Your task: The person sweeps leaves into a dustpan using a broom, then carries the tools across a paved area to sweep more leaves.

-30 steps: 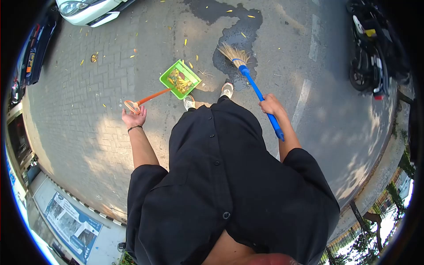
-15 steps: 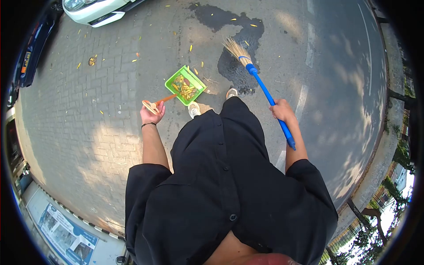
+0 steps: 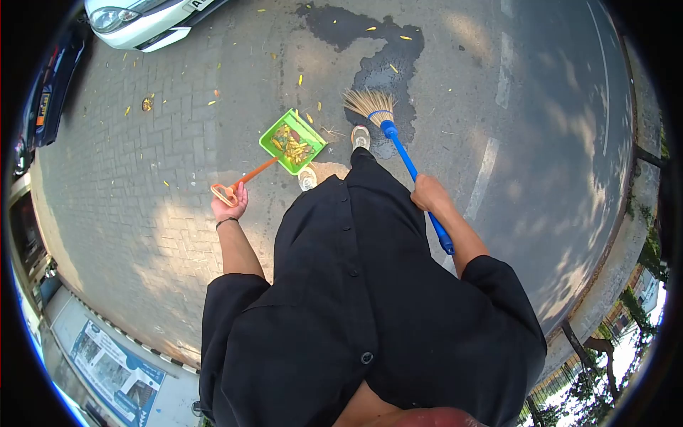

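Observation:
My left hand point(image 3: 230, 205) is closed around the orange handle of a green dustpan point(image 3: 314, 134). Yellow and brown leaves point(image 3: 292, 146) lie inside the pan, which rests on the pavement by my left shoe point(image 3: 306, 178). In my right hand point(image 3: 431, 193) is the blue stick of a broom point(image 3: 404, 153), gripped partway along. Its straw bristles point(image 3: 368, 104) fan out to the left, over the wet patch and just beyond my right shoe point(image 3: 361, 136). A few loose yellow leaves point(image 3: 309, 118) and thin twigs point(image 3: 331, 132) lie around the dustpan's far edge.
A dark wet patch point(image 3: 388, 60) spreads over the asphalt ahead, with scattered yellow leaves. At the upper left stands a white car point(image 3: 153, 21), with a dark blue vehicle point(image 3: 60, 92) beside it. A dashed white line point(image 3: 484, 178) runs along the road on the right.
The broom head has swung left toward the dustpan, its bristles now spread wider. My right hand has moved left and slightly down. My left hand has shifted left and down with the dustpan handle.

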`<act>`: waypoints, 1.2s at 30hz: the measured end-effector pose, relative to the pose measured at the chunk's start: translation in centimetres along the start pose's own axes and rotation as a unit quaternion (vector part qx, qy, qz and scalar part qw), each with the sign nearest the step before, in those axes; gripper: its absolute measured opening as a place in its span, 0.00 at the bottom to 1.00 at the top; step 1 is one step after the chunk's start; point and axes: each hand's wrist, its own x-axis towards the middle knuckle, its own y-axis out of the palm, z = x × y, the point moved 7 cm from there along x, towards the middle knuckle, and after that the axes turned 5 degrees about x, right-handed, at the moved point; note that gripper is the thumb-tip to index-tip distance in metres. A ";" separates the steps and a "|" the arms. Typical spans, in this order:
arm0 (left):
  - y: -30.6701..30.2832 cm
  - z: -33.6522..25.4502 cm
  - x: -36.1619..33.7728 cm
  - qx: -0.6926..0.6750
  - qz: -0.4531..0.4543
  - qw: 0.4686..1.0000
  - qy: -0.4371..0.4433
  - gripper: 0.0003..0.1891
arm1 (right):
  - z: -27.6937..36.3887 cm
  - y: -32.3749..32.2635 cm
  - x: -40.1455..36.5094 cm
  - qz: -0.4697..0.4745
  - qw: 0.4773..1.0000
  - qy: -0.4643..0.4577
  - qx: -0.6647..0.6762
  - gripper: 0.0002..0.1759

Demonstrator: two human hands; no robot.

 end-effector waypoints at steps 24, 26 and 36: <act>3.0 1.1 -4.1 -0.005 -0.104 0.994 0.036 0.35 | -0.5 -11.4 10.6 -0.048 0.988 -0.030 -0.141 0.14; 2.6 1.0 -3.6 -0.005 -0.086 0.996 0.031 0.35 | 2.0 -10.1 9.6 -0.004 0.990 -0.068 -0.124 0.13; 0.2 0.3 -1.7 -0.026 -0.086 0.996 0.029 0.35 | 2.3 -12.2 6.7 0.001 0.996 -0.077 -0.035 0.16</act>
